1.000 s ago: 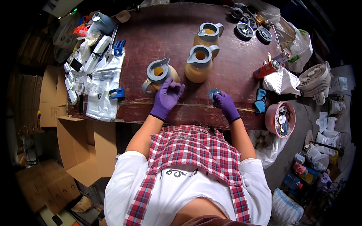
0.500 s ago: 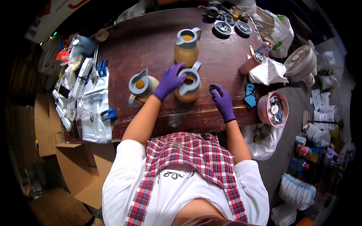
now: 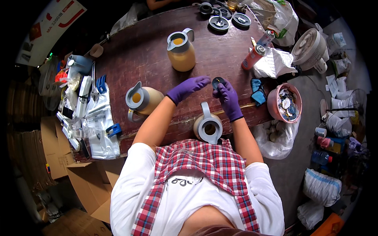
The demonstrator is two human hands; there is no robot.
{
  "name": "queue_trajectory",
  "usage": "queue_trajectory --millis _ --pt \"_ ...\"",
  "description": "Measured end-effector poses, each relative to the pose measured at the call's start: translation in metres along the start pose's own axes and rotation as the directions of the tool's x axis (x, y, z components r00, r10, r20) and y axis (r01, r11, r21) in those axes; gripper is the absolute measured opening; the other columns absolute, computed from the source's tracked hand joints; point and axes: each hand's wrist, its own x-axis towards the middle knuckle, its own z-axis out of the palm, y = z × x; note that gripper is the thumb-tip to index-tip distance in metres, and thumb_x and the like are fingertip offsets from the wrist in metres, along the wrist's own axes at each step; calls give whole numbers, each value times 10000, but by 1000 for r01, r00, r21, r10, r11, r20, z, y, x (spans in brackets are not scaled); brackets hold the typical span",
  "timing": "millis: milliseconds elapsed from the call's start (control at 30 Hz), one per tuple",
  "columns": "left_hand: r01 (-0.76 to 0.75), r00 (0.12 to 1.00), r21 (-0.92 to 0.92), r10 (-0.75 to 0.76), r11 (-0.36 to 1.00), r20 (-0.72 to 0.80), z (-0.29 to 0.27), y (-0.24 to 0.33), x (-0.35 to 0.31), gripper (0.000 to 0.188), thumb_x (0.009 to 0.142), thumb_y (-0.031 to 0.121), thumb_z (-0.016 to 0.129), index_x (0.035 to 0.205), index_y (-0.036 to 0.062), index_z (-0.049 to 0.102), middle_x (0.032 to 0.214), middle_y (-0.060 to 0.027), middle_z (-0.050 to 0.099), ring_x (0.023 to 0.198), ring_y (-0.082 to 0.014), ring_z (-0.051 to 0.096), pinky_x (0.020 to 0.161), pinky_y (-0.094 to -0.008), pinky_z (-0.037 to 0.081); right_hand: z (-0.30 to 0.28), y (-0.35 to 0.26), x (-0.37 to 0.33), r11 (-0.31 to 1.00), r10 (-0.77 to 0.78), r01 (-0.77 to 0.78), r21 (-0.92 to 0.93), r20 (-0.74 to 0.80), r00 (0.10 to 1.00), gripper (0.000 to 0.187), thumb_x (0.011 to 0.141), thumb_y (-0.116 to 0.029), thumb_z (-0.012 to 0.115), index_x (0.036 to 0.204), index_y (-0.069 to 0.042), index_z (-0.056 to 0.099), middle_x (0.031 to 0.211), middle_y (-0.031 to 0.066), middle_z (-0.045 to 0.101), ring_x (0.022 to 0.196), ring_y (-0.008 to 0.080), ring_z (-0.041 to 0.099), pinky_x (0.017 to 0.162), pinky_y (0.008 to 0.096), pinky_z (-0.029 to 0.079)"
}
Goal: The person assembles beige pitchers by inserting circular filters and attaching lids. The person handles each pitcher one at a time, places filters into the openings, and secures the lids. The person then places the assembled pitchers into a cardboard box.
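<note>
Small dark disc (image 3: 217, 82) pinched in right hand (image 3: 227, 96) (underside hidden); left hand (image 3: 188, 87) open, empty.

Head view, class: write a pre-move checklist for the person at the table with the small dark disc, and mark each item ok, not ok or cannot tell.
1. Small dark disc is pinched in the right hand: ok.
2. Left hand is free, held open beside the disc: ok.
3. Nearest jug stands upright at the table edge in front of the person: ok.
4. Nearest jug's top opening is uncovered: ok.
5. The other two jugs, left and far, stand clear of both hands: ok.
6. Disc faces the right way: cannot tell.
</note>
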Motion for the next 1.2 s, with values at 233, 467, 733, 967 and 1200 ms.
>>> queue_trajectory --millis 233,467,733,967,1200 --pt "133 980 -413 -182 901 -80 17 0 -16 341 1029 334 612 1235 63 614 1193 -34 654 1130 -150 615 1018 -338 506 4 -4 15 980 49 -60 -191 -59 997 307 1016 -166 595 1288 -25 611 959 22 683 737 66 609 663 224 495" --pt "-242 952 -919 -107 311 -287 15 -25 -32 201 1044 265 553 1117 109 658 1138 -61 683 1135 -227 639 1032 -455 509 -17 41 38 939 36 -18 -343 48 998 265 996 -163 601 1228 -45 651 980 32 700 769 96 636 665 252 505" --pt "-153 940 -848 -189 508 -283 39 -146 -106 241 1052 272 542 1082 45 618 864 -32 616 915 -195 653 980 -384 535 -66 69 -6 325 45 211 -922 238 970 215 950 -273 617 1091 -125 685 1084 136 694 984 364 660 814 431 536" --pt "-134 978 -449 45 884 -204 65 -70 -150 210 960 82 527 1143 2 591 1094 -121 652 1021 -218 643 983 -359 507 -24 -36 -62 337 -201 418 -844 369 907 179 886 -81 649 1061 -74 684 1056 140 685 995 359 660 840 412 536" --pt "-321 946 -929 107 182 -306 60 -81 -107 100 960 148 565 1019 101 632 1078 -66 650 1158 -292 588 1108 -459 405 -37 15 -30 565 -167 249 -787 186 968 175 946 -122 621 1110 -74 662 1032 131 694 936 284 694 803 358 537"
